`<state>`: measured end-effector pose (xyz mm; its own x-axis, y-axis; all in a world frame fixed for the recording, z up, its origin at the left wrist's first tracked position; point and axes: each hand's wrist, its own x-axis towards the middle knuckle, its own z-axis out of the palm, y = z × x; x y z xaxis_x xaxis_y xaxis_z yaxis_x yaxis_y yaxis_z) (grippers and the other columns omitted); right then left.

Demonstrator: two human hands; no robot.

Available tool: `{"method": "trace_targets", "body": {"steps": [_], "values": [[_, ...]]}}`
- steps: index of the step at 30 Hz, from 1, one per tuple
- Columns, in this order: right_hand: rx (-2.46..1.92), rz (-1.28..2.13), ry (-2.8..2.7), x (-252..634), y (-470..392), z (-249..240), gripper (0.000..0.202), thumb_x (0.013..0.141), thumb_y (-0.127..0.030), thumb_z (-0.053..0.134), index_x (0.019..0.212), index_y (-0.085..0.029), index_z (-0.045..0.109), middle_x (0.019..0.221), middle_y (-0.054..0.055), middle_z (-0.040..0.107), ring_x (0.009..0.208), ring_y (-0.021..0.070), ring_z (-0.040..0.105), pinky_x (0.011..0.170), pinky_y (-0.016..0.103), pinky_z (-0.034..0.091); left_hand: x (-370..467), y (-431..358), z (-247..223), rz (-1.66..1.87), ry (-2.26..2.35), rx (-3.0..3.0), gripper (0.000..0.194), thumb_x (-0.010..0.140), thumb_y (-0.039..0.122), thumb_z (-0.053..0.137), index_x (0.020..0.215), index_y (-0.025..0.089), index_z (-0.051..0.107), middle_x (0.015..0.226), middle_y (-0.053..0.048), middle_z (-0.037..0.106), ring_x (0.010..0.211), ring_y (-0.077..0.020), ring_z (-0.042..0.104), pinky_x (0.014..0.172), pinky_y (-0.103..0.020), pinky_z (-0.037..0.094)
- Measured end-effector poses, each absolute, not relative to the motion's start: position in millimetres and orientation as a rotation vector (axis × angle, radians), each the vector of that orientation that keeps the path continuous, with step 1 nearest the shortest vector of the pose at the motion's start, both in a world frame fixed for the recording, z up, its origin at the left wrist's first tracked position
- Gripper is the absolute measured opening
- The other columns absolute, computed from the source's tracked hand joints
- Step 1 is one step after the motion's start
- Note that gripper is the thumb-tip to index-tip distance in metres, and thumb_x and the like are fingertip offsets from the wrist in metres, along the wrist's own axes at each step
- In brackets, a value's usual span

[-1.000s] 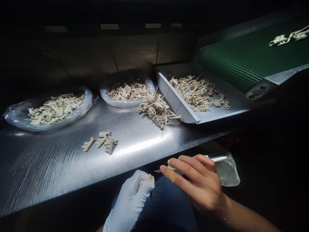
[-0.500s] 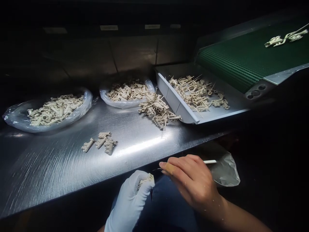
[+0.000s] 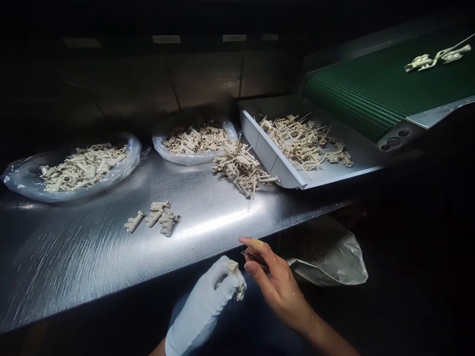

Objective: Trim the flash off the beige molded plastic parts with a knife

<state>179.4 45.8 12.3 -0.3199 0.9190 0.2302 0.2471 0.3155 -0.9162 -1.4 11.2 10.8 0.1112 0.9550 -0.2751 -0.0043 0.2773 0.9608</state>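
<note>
Just off the near edge of the bench, my gloved left hand closes round a part, presumably steadying it with one end poking free, while my half-curled right hand holds a slim tool by that edge, apparently clear of the part.

Bright light streaks the shiny metal bench in front of me. Behind it stands a dim wall below a row of pale strips, with a green conveyor belt off to the right.
</note>
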Motion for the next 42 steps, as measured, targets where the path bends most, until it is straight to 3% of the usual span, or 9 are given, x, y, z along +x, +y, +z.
{"method": "trace_targets", "body": {"steps": [4,10,13,24,29,38,42], "values": [[-0.978,0.838,-1.86,175,41,11,0.036,0.109,-0.019,0.047,0.139,-0.031,0.063,0.105,0.004,0.073,0.092,0.0168,0.07,0.081,0.028,0.058,1,10,9,1.048,1.378,0.963,0.028,0.093,0.046,0.074,0.087,0.021,0.065,0.08,0.002,0.063,0.072,-0.0152,0.06,0.069,-0.026,0.055],[-0.988,0.586,-1.923,170,38,11,0.038,0.111,-0.035,0.05,0.147,-0.027,0.06,0.08,0.001,0.062,0.072,0.0159,0.061,0.062,0.027,0.049,1,3,6,1.185,1.336,1.169,0.014,0.099,0.038,0.068,0.095,0.024,0.069,0.088,0.002,0.07,0.079,-0.0156,0.066,0.077,-0.026,0.056],[-0.99,0.523,-1.934,169,37,10,0.039,0.11,-0.033,0.053,0.147,-0.025,0.059,0.077,0.0,0.06,0.069,0.0153,0.058,0.059,0.027,0.046,0,3,9,1.216,1.281,1.235,0.013,0.103,0.034,0.063,0.096,0.025,0.07,0.088,0.002,0.071,0.079,-0.0145,0.067,0.078,-0.024,0.056],[-0.979,0.423,-2.029,170,34,11,0.041,0.11,-0.025,0.053,0.151,-0.019,0.054,0.078,0.001,0.061,0.069,0.0161,0.056,0.06,0.028,0.044,-4,4,10,1.169,1.279,1.241,0.017,0.102,0.035,0.065,0.09,0.024,0.071,0.086,0.002,0.071,0.078,-0.0139,0.066,0.077,-0.023,0.055],[-0.959,0.398,-2.052,173,34,16,0.034,0.107,-0.017,0.057,0.141,-0.016,0.062,0.075,0.001,0.062,0.067,0.0154,0.056,0.059,0.028,0.043,-1,7,9,1.173,1.272,1.223,0.02,0.101,0.037,0.065,0.087,0.023,0.068,0.082,0.002,0.07,0.074,-0.0139,0.065,0.074,-0.023,0.056],[-0.927,0.452,-2.036,175,37,11,0.041,0.111,-0.029,0.049,0.151,-0.02,0.054,0.076,0.001,0.06,0.068,0.0161,0.057,0.059,0.028,0.045,3,3,11,1.179,1.25,1.269,0.018,0.103,0.034,0.062,0.089,0.024,0.067,0.08,0.002,0.064,0.072,-0.014,0.06,0.072,-0.023,0.054],[-0.904,0.421,-2.078,177,36,14,0.042,0.109,-0.023,0.055,0.151,-0.02,0.055,0.078,0.001,0.064,0.067,0.0163,0.056,0.059,0.029,0.045,1,4,13,1.137,1.233,1.182,0.023,0.101,0.041,0.064,0.088,0.023,0.067,0.08,0.002,0.065,0.072,-0.0146,0.06,0.072,-0.024,0.055]]}}
